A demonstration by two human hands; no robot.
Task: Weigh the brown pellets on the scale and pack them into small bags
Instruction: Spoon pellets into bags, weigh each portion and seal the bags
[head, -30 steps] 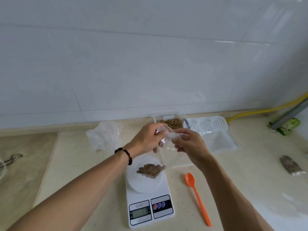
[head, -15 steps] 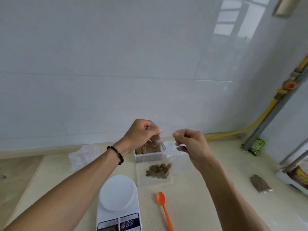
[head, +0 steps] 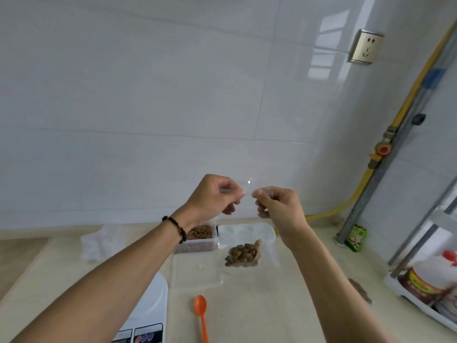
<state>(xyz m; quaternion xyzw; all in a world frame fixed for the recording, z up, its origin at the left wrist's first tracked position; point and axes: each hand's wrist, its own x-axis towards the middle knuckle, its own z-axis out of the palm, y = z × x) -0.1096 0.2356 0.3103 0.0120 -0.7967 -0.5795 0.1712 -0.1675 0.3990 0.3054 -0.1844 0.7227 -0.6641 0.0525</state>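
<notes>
Beige counter (head: pixel 284 313): biggest surface, carries everything; white tiled wall behind.
Scale (head: pixel 150 315): white, bottom left, plate bare; display cut off, no digits readable.
Tub (head: pixel 197 240): clear, part full of brown pellets, far side of counter, under L wrist; white perforated lid (head: pixel 244 233) just beside it on the R.
Bag (head: pixel 247 256): small clear bag, hangs from both hands above counter, mouth up, long axis vertical.
Pellets (head: pixel 243 254): brown clump sunk to bag bottom, below and between the hands, nearer R forearm.
L hand (head: pixel 212 196): fingers curled, thumb + forefinger pinch bag top edge, L end.
R hand (head: pixel 277 206): fingers curled, pinch same edge, R end; fingertips of both hands nearly meet.
Key relation: mouth strip runs L-R between the two pinches, load hangs straight down. Judged step: seal the mouth by pressing along the strip; either hand equally near.
Spoon (head: pixel 201 315): orange, lies on counter near scale, bowl away from person, untouched.
Packed bag (head: pixel 361 290): at R on counter, partly hidden by R arm, looks done.
Writing: green packet (head: pixel 356 237) by pipe + jar label at R edge, print too blurred to read.
</notes>
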